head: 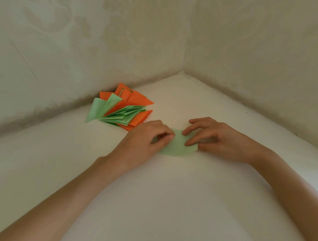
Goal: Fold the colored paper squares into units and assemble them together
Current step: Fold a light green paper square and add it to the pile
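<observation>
We see a thin, matt green paper sheet [177, 146], a pile of matt paper pieces [121, 109], a smooth off-white table [166, 201], and faintly patterned wallpaper [97, 41].

A white surface [175, 201] ran into a corner where two pale, faintly patterned walls [97, 41] met.

White table [175, 201] in a wall corner, green paper sheet [177, 146] lying flat, green-and-orange folded units pile [121, 109] near the wall
</observation>
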Demonstrator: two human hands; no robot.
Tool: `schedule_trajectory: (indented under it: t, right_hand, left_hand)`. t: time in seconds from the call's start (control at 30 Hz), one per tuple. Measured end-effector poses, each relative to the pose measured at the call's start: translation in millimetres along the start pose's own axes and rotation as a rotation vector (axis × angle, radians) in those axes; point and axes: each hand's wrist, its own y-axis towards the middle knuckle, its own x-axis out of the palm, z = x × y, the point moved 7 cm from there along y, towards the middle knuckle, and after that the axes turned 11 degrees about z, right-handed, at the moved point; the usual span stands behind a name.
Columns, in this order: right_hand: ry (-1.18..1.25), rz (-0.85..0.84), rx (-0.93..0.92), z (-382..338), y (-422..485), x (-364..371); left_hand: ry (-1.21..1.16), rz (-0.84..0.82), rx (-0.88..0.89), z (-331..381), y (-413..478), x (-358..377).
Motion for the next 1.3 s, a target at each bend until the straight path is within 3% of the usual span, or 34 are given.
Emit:
schedule_trajectory:
  t: [0.23, 0.33, 0.47, 0.7, 0.97, 1.3]
  right_hand:
    - [0.087, -0.055, 0.073, -1.4, -0.8, 2.5]
    - [0.048, -0.048, 0.068, -0.3, -1.2, 1.8]
    - [-0.012, 0.044, 0.042, -5.3, 1.6, 0.6]
    - [0.075, 0.228, 0.195, -12.2, 4.1, -3.2]
    - [0.115, 0.307, 0.218, -10.1, 3.4, 0.8]
    - [0.019, 0.456, 0.123, -22.1, -0.9, -4.7]
  left_hand:
    - [0.264, -0.076, -0.152, -13.0, 13.6, 17.7]
    - [0.175, -0.041, -0.2, -14.2, 12.1, 16.9]
    - [-0.139, 0.024, -0.254, -6.8, 12.9, 10.1]
    - [-0.577, 0.176, -0.461, -14.2, 8.0, 1.3]
    - [-0.674, 0.1, -0.434, 0.0, 5.0, 2.7]
    - [-0.6, 0.158, -0.354, 3.8, 7.2, -0.7]
